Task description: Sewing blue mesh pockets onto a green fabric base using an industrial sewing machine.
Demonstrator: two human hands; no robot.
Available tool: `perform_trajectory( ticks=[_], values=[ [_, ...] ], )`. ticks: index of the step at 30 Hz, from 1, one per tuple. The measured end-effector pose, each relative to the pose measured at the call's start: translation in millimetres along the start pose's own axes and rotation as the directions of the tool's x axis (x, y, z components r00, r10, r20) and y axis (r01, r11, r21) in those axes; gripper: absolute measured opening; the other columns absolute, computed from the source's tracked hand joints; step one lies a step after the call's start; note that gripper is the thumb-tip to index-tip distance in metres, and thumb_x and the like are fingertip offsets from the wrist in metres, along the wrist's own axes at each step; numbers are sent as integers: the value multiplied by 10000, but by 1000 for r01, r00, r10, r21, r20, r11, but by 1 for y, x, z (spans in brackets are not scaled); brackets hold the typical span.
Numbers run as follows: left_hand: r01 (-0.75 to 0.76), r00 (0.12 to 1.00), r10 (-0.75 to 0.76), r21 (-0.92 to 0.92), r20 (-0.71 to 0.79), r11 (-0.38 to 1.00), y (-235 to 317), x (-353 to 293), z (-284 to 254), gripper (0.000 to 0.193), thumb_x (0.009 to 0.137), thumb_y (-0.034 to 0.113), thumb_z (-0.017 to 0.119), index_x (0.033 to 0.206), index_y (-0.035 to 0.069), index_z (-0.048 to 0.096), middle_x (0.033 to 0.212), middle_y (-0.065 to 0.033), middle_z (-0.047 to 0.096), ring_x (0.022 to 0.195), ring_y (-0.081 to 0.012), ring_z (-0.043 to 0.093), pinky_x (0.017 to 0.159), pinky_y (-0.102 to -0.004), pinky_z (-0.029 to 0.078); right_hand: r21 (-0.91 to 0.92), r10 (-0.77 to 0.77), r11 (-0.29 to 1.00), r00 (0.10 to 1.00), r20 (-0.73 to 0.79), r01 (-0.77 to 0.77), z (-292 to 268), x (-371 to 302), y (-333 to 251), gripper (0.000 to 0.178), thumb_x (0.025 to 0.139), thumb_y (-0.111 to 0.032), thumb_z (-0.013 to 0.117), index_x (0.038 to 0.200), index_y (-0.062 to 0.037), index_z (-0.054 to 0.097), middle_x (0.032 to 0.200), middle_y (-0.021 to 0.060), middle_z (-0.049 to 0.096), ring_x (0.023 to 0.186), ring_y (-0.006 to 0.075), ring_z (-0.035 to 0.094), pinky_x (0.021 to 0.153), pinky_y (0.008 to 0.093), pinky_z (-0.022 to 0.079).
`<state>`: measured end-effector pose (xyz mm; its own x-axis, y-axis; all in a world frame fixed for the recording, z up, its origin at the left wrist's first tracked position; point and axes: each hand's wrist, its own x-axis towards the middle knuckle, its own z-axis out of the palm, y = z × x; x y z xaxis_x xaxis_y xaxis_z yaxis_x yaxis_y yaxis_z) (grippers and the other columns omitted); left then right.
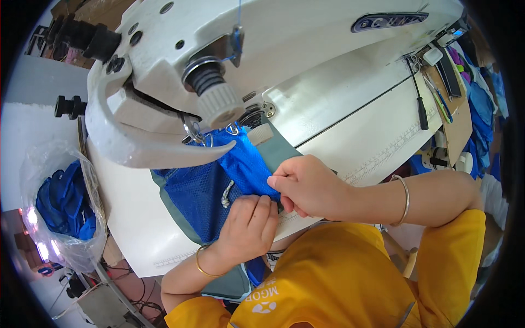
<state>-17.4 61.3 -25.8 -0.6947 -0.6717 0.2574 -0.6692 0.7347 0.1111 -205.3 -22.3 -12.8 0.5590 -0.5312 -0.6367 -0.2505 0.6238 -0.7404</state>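
Observation:
A bright blue fabric piece with dark blue mesh lies over a grey-green fabric on the sewing machine bed. Its far end is by the needle area of the white sewing machine, partly hidden by the curved white lever. My right hand pinches the near right edge of the blue fabric between thumb and fingers. Close beside it, my left hand is curled over the near edge, its fingertips mostly hidden. A short pale cord sticks out above my left hand.
At left, a clear plastic bag holds dark blue fabric. A black-handled screwdriver lies on the white table at right, near scissors and a brown cardboard piece. Blue cloth hangs at the far right.

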Motion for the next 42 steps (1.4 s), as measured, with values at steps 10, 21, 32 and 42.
perform_trajectory(
  ticks=[10, 21, 32, 42],
  values=[
    [251, 962, -270, 251, 45, 935, -41, 28, -20, 399, 886, 318, 662, 1144, 12, 667, 1142, -104, 643, 1168, -321, 538, 1084, -536, 308, -90, -45, 995, 998, -48, 40, 5, -6, 2, 298, 1008, -204, 543, 823, 12, 631, 611, 68, 612, 453, 126, 542, 443, 290, 464],
    [331, 943, -330, 260, -49, 907, -31, 35, -11, 427, 873, 261, 691, 1245, 52, 664, 1240, -87, 646, 1213, -305, 522, 1051, -492, 324, -110, -30, 994, 999, -40, 25, 4, -4, 1, 332, 1014, -188, 516, 754, 5, 587, 608, 74, 607, 448, 138, 532, 438, 310, 445],
    [294, 952, -304, 182, 28, 938, -45, 26, -9, 389, 865, 256, 699, 1202, 64, 688, 1201, -73, 664, 1261, -321, 516, 1112, -529, 293, -189, -50, 981, 997, -53, 39, 15, 6, 1, 346, 1011, -192, 527, 727, -4, 592, 556, 84, 584, 452, 188, 577, 462, 352, 465],
    [277, 960, -272, 103, -62, 955, -45, 25, -7, 421, 854, 222, 681, 1170, -54, 647, 1238, -163, 635, 1132, -273, 566, 1075, -450, 390, -783, -789, -244, 353, 503, 573, -22, 11, 33, 355, 701, -153, 793, 986, 23, 677, 1123, 111, 626, 1031, 291, 606, 837, 386, 542]
  ],
)
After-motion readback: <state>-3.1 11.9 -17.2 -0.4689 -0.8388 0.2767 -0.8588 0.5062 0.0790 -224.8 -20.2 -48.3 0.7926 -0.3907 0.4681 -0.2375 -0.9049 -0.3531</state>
